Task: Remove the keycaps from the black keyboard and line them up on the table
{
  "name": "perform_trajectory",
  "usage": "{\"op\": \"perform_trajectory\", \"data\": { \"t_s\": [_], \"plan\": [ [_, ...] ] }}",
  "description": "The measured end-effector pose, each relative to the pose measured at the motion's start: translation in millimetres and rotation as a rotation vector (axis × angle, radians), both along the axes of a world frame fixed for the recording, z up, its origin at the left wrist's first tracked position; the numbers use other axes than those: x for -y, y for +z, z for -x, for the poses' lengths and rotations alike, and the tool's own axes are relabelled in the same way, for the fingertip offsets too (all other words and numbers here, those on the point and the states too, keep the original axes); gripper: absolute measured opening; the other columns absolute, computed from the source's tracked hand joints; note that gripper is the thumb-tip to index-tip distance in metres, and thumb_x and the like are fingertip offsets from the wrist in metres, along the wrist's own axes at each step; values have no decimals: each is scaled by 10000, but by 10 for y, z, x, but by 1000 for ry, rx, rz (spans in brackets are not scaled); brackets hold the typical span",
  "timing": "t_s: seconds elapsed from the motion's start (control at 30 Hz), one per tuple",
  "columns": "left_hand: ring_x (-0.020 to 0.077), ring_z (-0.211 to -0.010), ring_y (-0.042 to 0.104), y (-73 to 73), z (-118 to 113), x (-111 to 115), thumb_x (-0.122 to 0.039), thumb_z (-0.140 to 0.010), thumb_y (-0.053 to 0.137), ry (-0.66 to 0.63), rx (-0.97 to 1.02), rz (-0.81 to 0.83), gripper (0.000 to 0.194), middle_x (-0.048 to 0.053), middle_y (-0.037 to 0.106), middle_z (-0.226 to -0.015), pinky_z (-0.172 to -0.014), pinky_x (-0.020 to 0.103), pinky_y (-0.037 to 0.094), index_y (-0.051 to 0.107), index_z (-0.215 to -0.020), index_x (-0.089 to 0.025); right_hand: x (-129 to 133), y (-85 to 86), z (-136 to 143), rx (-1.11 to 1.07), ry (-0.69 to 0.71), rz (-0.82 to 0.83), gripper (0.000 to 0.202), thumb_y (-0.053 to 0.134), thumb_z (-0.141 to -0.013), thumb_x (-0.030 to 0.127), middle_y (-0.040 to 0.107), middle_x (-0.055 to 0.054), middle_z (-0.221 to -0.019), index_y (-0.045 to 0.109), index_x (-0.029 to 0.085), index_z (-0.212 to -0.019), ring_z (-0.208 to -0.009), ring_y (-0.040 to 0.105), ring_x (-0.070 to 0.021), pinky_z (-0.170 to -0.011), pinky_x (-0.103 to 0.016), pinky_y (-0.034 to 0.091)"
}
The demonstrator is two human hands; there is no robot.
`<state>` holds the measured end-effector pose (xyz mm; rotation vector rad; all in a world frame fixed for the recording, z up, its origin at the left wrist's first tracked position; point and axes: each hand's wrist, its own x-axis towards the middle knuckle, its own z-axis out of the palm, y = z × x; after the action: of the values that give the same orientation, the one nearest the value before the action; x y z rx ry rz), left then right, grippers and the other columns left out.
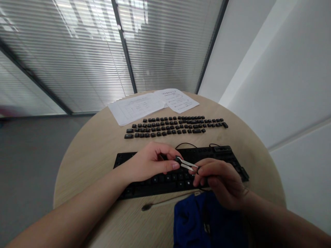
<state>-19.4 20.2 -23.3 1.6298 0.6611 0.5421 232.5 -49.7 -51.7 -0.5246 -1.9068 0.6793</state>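
Observation:
My left hand is closed, thumb and forefinger pinching a small black keycap above the keyboard. My right hand grips a pair of tweezers, whose two pale metal prongs reach left to the keycap. Its handle end is mostly hidden by my fingers. Below both hands lies the black keyboard, with keycaps still in its front rows and others gone farther back. Loose black keycaps stand in several rows behind it.
White printed papers lie at the table's far edge. In front of the keyboard are a thin brush and a blue cloth pouch. The round wooden table stands near a white wall and a partition with blinds.

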Motion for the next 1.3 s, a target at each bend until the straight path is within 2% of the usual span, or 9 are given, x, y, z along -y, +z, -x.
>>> {"op": "perform_trajectory", "data": {
  "t_s": [0.33, 0.5, 0.63, 0.83, 0.97, 1.0, 1.1, 1.23, 1.3],
  "plan": [
    [73, -578, 603, -34, -20, -34, -308, -753, 892, 24, 93, 173, 235, 9, 740, -765, -547, 171, 525, 811, -898, -142, -11, -71, 8, -94, 77, 31, 241, 508, -1084, 209, 756, -70, -917, 653, 224, -1277, -807, 736, -148, -639, -226, 591],
    [62, -539, 616, -21, 10, -64, -363, -722, 947, 22, 118, 167, 284, 11, 748, -744, -518, 146, 516, 825, -855, -145, 5, -5, 36, -46, 44, -78, 214, 503, -1084, 237, 757, -59, -816, 673, 200, -1208, -922, 765, -186, -743, -264, 624],
    [78, -557, 650, -40, 43, -72, -428, -700, 969, 32, 165, 161, 341, 20, 756, -771, -526, 160, 545, 828, -846, -154, 6, 22, 57, -36, 19, -202, 281, 457, -1102, 318, 778, -93, -913, 678, 179, -1206, -914, 778, -187, -760, -268, 634],
    [69, -529, 637, -86, 13, -34, -422, -677, 982, 146, 197, 128, 376, 8, 737, -760, -510, 160, 527, 817, -868, -143, 7, 27, 34, 23, -32, -277, 358, 381, -1123, 369, 777, -116, -1050, 657, 181, -1253, -981, 777, -197, -812, -285, 641],
    [88, -538, 607, -143, -25, -67, -516, -703, 944, 277, 299, 92, 446, 10, 704, -695, -481, 183, 534, 789, -859, -129, 54, 42, -12, 144, -81, -349, 365, 344, -1134, 351, 756, -124, -1117, 641, 177, -1252, -1013, 763, -190, -859, -281, 627],
    [98, -574, 612, -151, -23, -83, -534, -699, 939, 331, 345, 96, 460, 13, 701, -709, -479, 185, 539, 783, -860, -132, 66, 46, -28, 174, -95, -376, 373, 330, -1138, 353, 748, -123, -1123, 641, 175, -1243, -1006, 758, -185, -859, -276, 621],
    [100, -623, 606, -138, -1, -112, -535, -752, 895, 374, 370, 119, 445, 30, 704, -793, -480, 179, 538, 777, -917, -139, 83, 54, -78, 230, -170, -431, 415, 300, -1140, 367, 706, -126, -1150, 655, 172, -1231, -1044, 715, -195, -880, -297, 601],
    [114, -725, 631, -67, -10, -57, -466, -832, 838, 257, 284, 126, 416, 65, 720, -944, -542, 192, 570, 790, -1088, -142, 53, 54, -117, 281, -369, -465, 373, 344, -1114, 300, 611, -162, -1346, 685, 185, -1215, -1263, 597, -281, -1072, -455, 513],
    [119, -763, 634, -47, -39, -7, -439, -859, 815, 183, 237, 136, 403, 66, 716, -968, -581, 203, 582, 789, -1130, -143, 31, 61, -124, 267, -378, -482, 290, 424, -1065, 181, 648, -154, -1254, 672, 170, -1214, -1186, 639, -271, -1070, -476, 517]
  ]
}}
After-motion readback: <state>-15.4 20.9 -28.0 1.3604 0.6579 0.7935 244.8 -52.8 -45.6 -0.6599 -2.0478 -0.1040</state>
